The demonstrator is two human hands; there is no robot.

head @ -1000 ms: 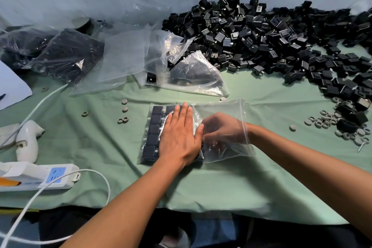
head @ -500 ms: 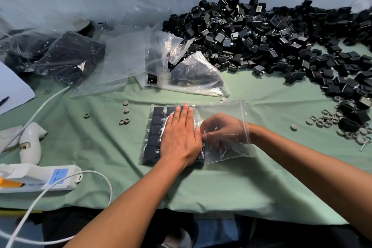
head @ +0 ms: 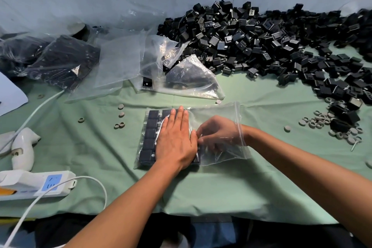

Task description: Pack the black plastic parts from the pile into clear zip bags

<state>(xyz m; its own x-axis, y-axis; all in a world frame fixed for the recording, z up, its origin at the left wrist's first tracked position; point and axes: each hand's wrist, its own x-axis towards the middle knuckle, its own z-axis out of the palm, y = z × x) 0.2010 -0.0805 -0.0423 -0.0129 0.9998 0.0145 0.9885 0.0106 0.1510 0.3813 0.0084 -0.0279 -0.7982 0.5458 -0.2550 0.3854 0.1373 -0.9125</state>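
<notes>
Centre frame: zip bag (head: 221, 112), rows of parts (head: 150, 133) inside. Left hand (head: 176, 139) flat, pressing on top. Right hand (head: 218, 134) inside bag; grip unclear. Pile (head: 261, 40) upper right.

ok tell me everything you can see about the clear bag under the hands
The clear zip bag is thin, glossy, wrinkled plastic lying flat on the green cloth, mouth to the right. Its left part holds black plastic parts laid flat in neat rows. The left hand presses flat on top of them, fingers straight. The right hand is inside the open mouth, fingers curled; what they touch is unclear.
</notes>
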